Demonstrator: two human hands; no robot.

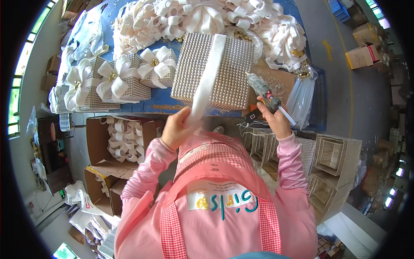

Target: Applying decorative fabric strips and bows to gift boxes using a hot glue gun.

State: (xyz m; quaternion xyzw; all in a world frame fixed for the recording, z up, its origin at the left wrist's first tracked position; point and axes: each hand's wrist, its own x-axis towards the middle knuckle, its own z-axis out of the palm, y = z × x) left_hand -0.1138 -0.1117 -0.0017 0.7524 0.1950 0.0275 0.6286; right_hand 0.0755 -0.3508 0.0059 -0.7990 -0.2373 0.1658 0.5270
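Note:
In front of me on the blue table stands a large box (pixel 235 69) covered in rows of pearl-like beads. A white ribbon (pixel 211 69) runs over its top and down its near side. My left hand (pixel 174 129) is closed on the ribbon's loose end, just off the table edge. In my right hand (pixel 276 119) is a glue gun (pixel 263 90), its nozzle end pointing up and to the left beside the box. A clear glue stick (pixel 287 116) juts from its rear. The ribbon below my left hand is blurred.
Beaded boxes with white bows (pixel 118 77) stand left on the table. Behind lies a heap of white ribbon loops (pixel 189 15), with gold beads (pixel 302 71) at right. Below the edge are a carton of loops (pixel 91 138) and stacked open beaded boxes (pixel 334 172).

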